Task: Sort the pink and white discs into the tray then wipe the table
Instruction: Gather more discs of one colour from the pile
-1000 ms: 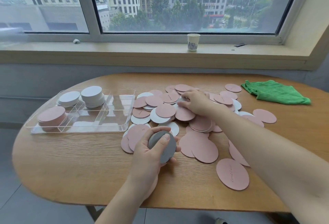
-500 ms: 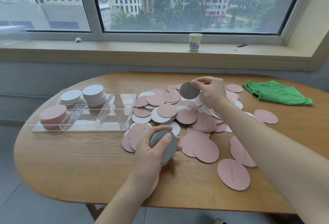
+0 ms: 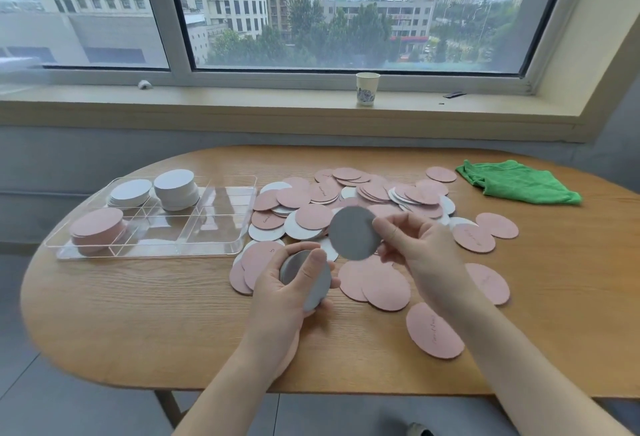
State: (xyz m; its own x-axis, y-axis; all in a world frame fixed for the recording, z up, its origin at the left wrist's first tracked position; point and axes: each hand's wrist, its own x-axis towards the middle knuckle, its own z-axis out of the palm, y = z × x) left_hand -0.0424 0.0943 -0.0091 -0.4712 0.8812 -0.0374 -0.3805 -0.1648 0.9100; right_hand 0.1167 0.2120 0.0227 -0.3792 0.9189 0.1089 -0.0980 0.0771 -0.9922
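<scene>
Right hand (image 3: 420, 248) up over the pile, grip pinched on a single white disc (image 3: 352, 233), held upright at centre. Left hand (image 3: 287, 288) at seven o'clock of it, grip wrapped round a small stack of white discs (image 3: 306, 278). Loose pink and white discs (image 3: 377, 193) lie scattered across the wooden surface (image 3: 138, 314). Clear tray (image 3: 221, 227) at nine o'clock holds two white stacks and one pink stack. Green cloth (image 3: 516, 181) at two o'clock.

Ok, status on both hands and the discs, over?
Left hand shut on small stack. Right hand pinching one disc, held up beside it. Tray part filled; pile still loose on table. Cloth untouched, nothing in the way.
</scene>
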